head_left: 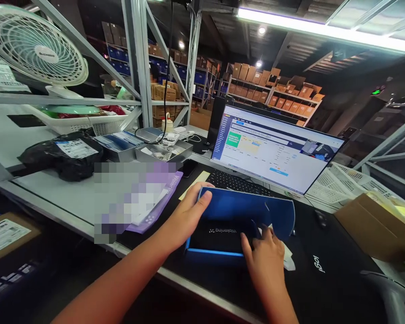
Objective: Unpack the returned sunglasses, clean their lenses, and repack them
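The fingers point(202, 189) of the left hand point(185, 216) are held close together and curved over the near-left edge of a blue box point(243, 207); the thumb is hidden, so a firm grip cannot be told. The fingers point(248, 245) of the right hand point(265, 261) are slightly parted, and their tips are pressed against a black insert point(219, 238) printed with "Wakening". Whether it is pinched cannot be told. A white paper point(288, 256) is seen just beside the right hand.

The blue box is laid open, with its blue flap raised behind the insert, and is placed on a black mat point(324, 279) on the counter point(54, 202). A keyboard point(236, 183) is set just behind the box, with a monitor point(276, 148) showing a web page beyond it. A purple bag point(165, 189) is partly blurred on the left, near a black parcel point(60, 157) and metal trays point(162, 153). A cardboard box point(371, 225) is placed to the right, and a fan point(37, 47) is mounted at upper left. Shelves of cartons point(280, 87) are seen in the background.
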Demonstrator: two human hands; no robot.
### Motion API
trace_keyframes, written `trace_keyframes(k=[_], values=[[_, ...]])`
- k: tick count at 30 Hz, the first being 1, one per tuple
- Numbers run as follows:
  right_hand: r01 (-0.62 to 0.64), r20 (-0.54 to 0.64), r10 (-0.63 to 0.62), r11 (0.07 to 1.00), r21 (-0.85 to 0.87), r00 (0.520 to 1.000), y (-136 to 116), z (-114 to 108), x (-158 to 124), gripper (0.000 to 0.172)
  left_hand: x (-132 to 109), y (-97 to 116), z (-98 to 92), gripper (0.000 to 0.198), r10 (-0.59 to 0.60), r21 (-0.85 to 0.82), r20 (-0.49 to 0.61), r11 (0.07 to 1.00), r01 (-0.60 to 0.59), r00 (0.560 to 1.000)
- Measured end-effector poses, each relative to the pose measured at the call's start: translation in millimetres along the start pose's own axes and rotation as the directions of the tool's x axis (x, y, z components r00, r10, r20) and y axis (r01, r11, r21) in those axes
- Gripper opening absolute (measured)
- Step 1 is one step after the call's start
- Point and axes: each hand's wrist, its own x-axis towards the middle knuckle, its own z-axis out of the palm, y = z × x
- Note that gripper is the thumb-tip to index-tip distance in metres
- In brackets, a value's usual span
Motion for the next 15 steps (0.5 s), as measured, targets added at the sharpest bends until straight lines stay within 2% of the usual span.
trace_keyframes(k=[2,5,8,10,11,13,15], values=[[0.022,0.027,-0.024,0.996,0.085,0.999,12.7,3.1,-4.6,0.054,-1.3,-2.1,-0.6,0.05,-0.042,-0.017,0.078,0.999,0.044,0.996],[0.006,0.083,-0.037,0.938,0.346,0.996,33.3,1.4,-19.7,0.046,-8.0,-7.6,-3.2,0.054,-0.033,0.01,0.134,0.999,0.032,0.99],[-0.117,0.136,0.04,0.772,0.624,0.99,54.1,-2.3,-43.8,0.032,-22.0,-19.2,-9.0,0.06,-0.027,0.058,0.16,0.998,0.018,0.987],[-0.246,0.182,0.167,0.627,0.739,0.969,65.0,-1.2,-58.4,0.032,-34.5,-27.9,-12.0,0.063,-0.045,0.098,0.18,0.995,0.027,0.983],[-0.295,0.19,0.239,0.557,0.776,0.952,68.2,0.5,-63.2,0.038,-40.8,-31.4,-12.7,0.065,-0.052,0.121,0.19,0.992,0.029,0.981],[-0.329,0.181,0.336,0.461,0.824,0.924,68.6,4.1,-65.0,0.067,-51.9,-35.8,-12.6,0.069,-0.056,0.169,0.197,0.985,0.023,0.979],[-0.284,0.129,0.352,0.436,0.854,0.927,61.5,4.6,-55.4,0.091,-58.5,-36.7,-11.6,0.072,-0.05,0.203,0.194,0.979,0.01,0.98]])
